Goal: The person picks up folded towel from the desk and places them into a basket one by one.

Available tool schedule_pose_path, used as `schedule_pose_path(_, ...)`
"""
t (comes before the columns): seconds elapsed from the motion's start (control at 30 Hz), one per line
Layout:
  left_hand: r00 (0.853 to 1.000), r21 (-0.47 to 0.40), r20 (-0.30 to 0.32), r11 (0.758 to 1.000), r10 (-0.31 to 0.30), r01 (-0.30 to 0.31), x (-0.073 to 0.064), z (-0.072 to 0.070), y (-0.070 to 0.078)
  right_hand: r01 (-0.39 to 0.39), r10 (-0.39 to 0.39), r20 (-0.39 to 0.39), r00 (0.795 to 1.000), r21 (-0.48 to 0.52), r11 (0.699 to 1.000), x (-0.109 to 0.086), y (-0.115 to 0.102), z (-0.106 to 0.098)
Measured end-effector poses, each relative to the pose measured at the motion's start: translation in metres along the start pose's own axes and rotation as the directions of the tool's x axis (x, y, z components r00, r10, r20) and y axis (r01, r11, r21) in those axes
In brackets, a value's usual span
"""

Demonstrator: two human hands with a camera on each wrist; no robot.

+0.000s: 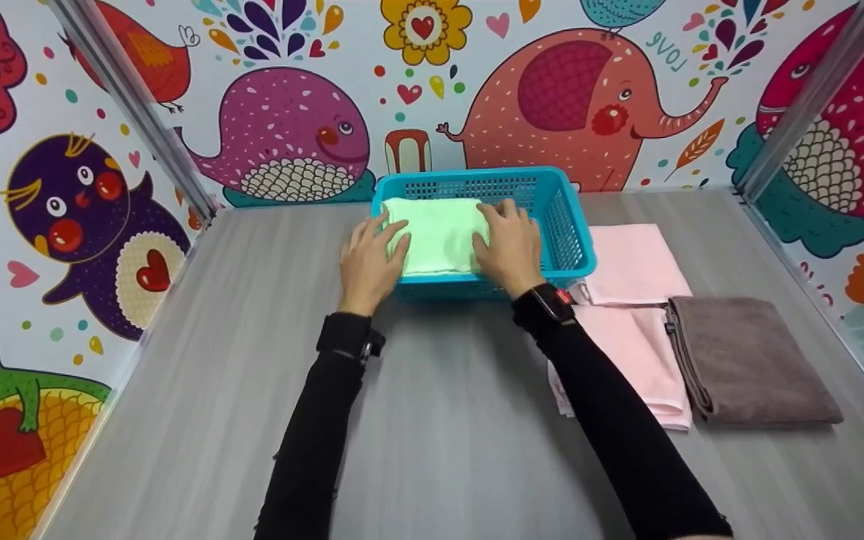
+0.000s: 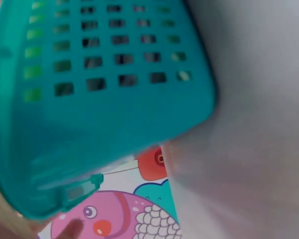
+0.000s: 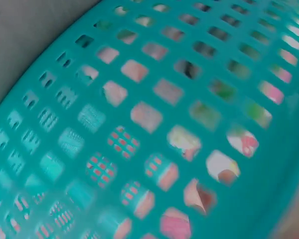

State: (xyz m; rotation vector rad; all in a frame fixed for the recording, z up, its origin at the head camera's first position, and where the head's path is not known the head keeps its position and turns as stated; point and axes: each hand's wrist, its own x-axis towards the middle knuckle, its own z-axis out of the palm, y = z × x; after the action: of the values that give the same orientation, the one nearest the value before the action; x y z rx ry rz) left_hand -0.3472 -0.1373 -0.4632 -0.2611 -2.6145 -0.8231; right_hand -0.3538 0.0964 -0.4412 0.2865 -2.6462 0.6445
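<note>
A folded light green towel (image 1: 436,238) sits in the left part of a teal plastic basket (image 1: 578,240), its near edge along the front rim. My left hand (image 1: 368,262) grips the towel's left side, thumb and forefinger over its top. On the right side my right hand (image 1: 511,247) holds it with bent fingers. The fingers' undersides are hidden. In the left wrist view the basket's slotted wall (image 2: 114,119) shows green through some holes. The perforated basket wall (image 3: 154,114) fills most of the right wrist view.
Right of the basket lie two folded pink towels, one behind (image 1: 634,262) and one in front (image 1: 638,360). A folded brown towel (image 1: 754,360) lies beside them. Cartoon-printed panels (image 1: 417,97) with metal posts (image 1: 139,105) border the grey table (image 1: 199,360).
</note>
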Motion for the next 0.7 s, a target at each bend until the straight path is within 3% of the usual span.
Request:
schedule_pose_path(0.2, 0.995, 0.031, -0.024, 0.995, 0.093, -0.093, -0.023, 0.007, -0.01, 0.068, -0.058, -0.096, 0.994, 0.102, 0.992, -0.025, 0.021, -0.035)
schedule_pose_path(0.4, 0.99, -0.02, -0.063, 0.992, 0.127, -0.128, -0.026, 0.013, -0.015, 0.157, -0.106, -0.266, 0.958, 0.18, 0.971, -0.059, 0.065, -0.071)
schedule_pose_path(0.47, 0.989, -0.03, -0.07, 0.991, 0.127, -0.129, -0.026, 0.013, -0.015, 0.175, -0.12, -0.287, 0.95, 0.175, 0.969, -0.072, 0.081, -0.08)
schedule_pose_path(0.57, 0.99, -0.024, -0.069, 0.991, 0.126, -0.128, -0.026, 0.012, -0.015, 0.172, -0.147, -0.215, 0.965, 0.101, 0.98, -0.089, 0.105, -0.092)
schedule_pose_path(0.63, 0.99, -0.023, -0.063, 0.991, 0.127, -0.129, -0.027, 0.012, -0.016, 0.154, -0.15, -0.083, 0.985, 0.051, 0.987, -0.098, 0.121, -0.1)
schedule_pose_path(0.7, 0.99, -0.022, -0.058, 0.991, 0.129, -0.13, -0.028, 0.012, -0.016, 0.124, -0.126, 0.093, 0.988, 0.023, 0.992, -0.104, 0.135, -0.107)
